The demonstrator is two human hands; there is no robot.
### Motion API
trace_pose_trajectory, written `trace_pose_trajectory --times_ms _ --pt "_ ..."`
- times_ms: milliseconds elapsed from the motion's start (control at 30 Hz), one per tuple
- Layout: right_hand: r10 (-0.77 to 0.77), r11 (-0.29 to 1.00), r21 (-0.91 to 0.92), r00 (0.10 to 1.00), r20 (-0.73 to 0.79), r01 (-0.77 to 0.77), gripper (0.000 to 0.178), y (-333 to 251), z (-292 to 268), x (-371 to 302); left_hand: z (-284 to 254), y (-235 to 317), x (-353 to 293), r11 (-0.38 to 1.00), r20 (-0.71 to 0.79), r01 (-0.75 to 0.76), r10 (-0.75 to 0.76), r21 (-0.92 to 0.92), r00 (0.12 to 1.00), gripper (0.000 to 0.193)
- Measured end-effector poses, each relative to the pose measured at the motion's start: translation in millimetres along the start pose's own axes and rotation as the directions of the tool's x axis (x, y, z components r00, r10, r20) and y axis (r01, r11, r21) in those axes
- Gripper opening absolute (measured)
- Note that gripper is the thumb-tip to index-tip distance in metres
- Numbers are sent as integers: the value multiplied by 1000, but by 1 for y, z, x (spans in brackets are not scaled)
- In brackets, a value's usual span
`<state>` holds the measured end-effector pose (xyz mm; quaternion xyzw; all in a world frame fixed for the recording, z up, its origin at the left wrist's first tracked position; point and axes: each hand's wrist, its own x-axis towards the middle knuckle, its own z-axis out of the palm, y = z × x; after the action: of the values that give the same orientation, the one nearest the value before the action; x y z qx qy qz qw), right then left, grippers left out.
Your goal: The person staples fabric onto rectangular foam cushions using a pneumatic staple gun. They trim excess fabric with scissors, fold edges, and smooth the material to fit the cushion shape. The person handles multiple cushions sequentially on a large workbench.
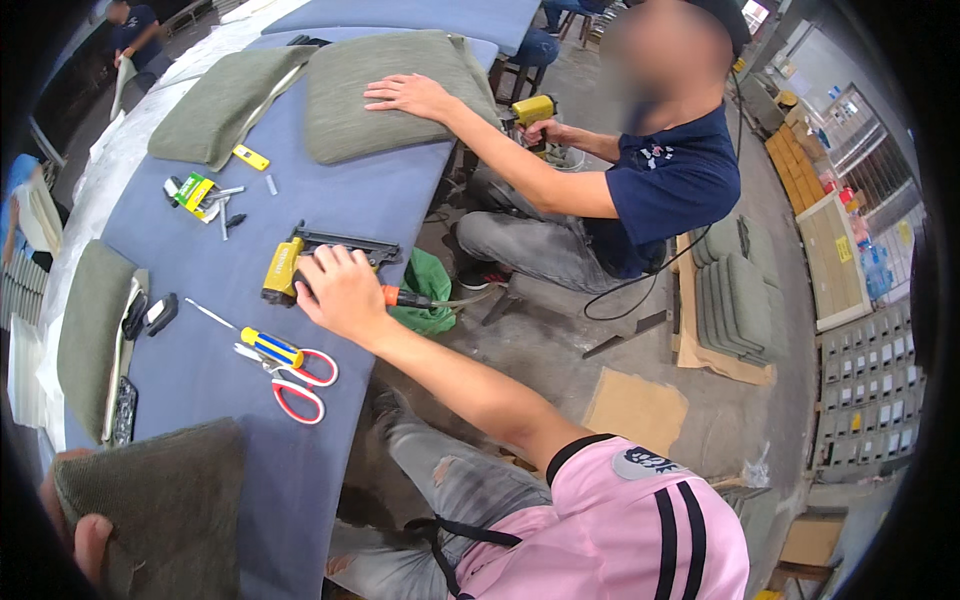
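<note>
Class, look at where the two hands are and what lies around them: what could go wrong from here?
The right hand is on the yellow power tool, whose hose runs past the table edge; it might snag or tug the tool aside.

The screwdriver and scissors lie loose between that tool and the green cushion in the left hand; the cushion could knock them or catch on a point.

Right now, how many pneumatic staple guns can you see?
2: one yellow pneumatic staple gun in the right hand's grasp at the blue tabletop; a second staple gun in the seated co-worker's hand. Others may be hidden.
</note>
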<state>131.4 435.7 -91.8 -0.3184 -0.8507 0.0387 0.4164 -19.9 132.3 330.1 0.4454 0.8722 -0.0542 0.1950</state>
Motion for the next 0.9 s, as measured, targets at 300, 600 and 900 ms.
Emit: trace_pose_trajectory --times_ms 300,600,900 --pt "85 995 -15 782 618 -96 46 15 -50 55 15 27 3 934 -123 -291 320 209 939 65" --pt "-32 -13 855 855 518 -518 41 -129 -231 -34 37 18 -19 917 -250 -277 350 286 903 70" --pt "-101 535 845 993 64 0 50 -224 -255 -28 42 30 -23 923 -214 -240 311 302 926 66"
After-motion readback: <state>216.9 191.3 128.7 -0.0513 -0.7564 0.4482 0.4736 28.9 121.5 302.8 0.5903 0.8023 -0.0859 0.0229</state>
